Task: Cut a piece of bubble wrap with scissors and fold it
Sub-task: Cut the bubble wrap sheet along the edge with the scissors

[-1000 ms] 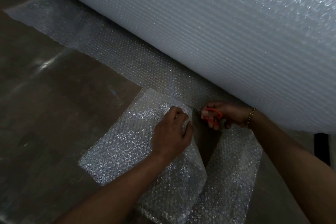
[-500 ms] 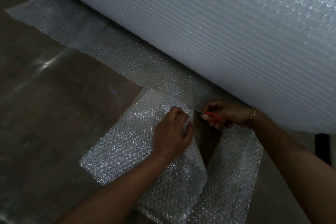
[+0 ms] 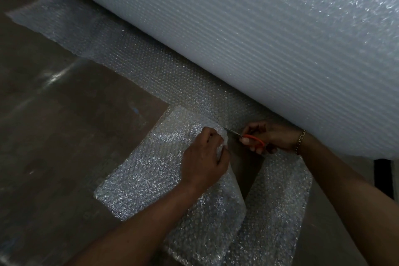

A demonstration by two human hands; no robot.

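**Layout.** The roll [image 3: 269,39] lies across the floor [image 3: 54,147], running from 10 o'clock to 3 o'clock in the view. A loose sheet [image 3: 129,67] is drawn off beneath it. The piece [image 3: 151,170] being cut lies flat at 7 o'clock from the hands. It is joined to the sheet along its far edge.

**Left hand.** The left hand [image 3: 204,158] pinches the cut edge of the piece, with the fingers curled around the film and raising it slightly. This probably tensions the film and holds the slit open for the blades.

**Right hand.** The right hand [image 3: 273,137], at 2 o'clock from the left hand, grips the orange handles of the scissors [image 3: 248,136]. The blades point toward 10 o'clock, parallel to the roll, and the tips meet the film just beside the left knuckles. The blades appear nearly closed.

**Remainder.** A separate strip [image 3: 280,201] lies at 5 o'clock, and bare floor shows in the gap between it and the piece.

**Progress.** The cut appears partly done, with the uncut seam continuing toward 10 o'clock. Folding has not begun.
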